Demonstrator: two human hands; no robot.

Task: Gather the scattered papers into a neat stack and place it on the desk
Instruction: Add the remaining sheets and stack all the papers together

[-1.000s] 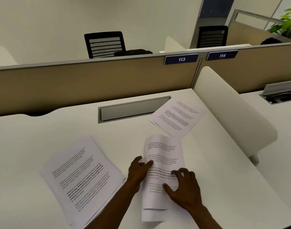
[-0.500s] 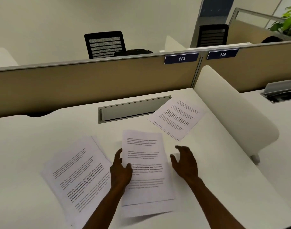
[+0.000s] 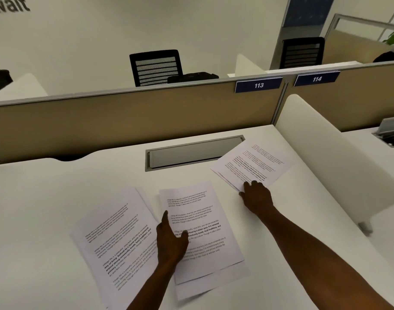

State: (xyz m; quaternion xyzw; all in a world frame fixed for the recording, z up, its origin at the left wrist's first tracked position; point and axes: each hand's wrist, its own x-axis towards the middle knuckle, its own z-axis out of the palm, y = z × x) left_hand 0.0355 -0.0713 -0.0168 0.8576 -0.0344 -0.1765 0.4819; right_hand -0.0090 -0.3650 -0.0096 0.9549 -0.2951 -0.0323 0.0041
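From the head camera, a white tabletop (image 3: 57, 198) carries three groups of printed papers. The left pile (image 3: 115, 238) lies nearest the left edge of the spread, several sheets fanned a little and turned at an angle. Just beside it, in the middle, sits the middle pile (image 3: 200, 231), at least two sheets, the top one slightly offset from the one under it. The left hand (image 3: 170, 240) lies flat on the left edge of this middle pile, palm down, forefinger pointing away from the person and thumb spread across the text; its fingers are apart and pressing rather than clamped on the paper. Farther off to the right, the far pile (image 3: 252, 164) lies tilted, one corner reaching over the end of the grey cable hatch (image 3: 191, 153) set into the tabletop. The right hand (image 3: 256, 195) reaches out to the near corner of this far pile, fingers (image 3: 249, 185) curled down onto the sheet's edge and touching it; whether they pinch the paper or merely rest on it, I cannot tell. Behind the tabletop stands a tan partition (image 3: 124, 121) bearing a blue label 113 (image 3: 258, 85), with a black chair (image 3: 156, 67) beyond it. A white side divider (image 3: 325, 157) rises at the right.
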